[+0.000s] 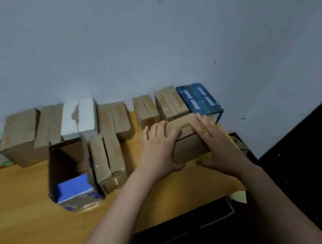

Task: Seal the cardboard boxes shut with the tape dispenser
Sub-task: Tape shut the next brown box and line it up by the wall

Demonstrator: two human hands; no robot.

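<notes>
- Head view: both hands hold a small cardboard box (190, 145) over the right end of a wooden table (26, 217).
- The left hand (159, 152) clasps the box's left end, fingers curled over the top face and thumb tucked under the lower front edge.
- The right hand (217, 141) clasps the right end, fingers laid nearly straight across the top and thumb reaching under the front.
- The box's long axis runs side to side between the two palms. Its broad plain face looks toward the camera and its top flaps face up, toward the wall (147, 43).
- Just behind the box, on its right, stands a dark blue printed box (199, 99), touching the wall.
- Behind it and to the left runs a row of brown boxes (113, 119), with a white box (78, 117) among them.
- Left of the held box, a taped brown box (108, 160) lies with its long axis pointing away from the camera.
- Just beyond that one is an open box (68, 160) with blue inside.
- Nearer the camera than the held box, below the table edge, sits a black carton (188, 229).
</notes>
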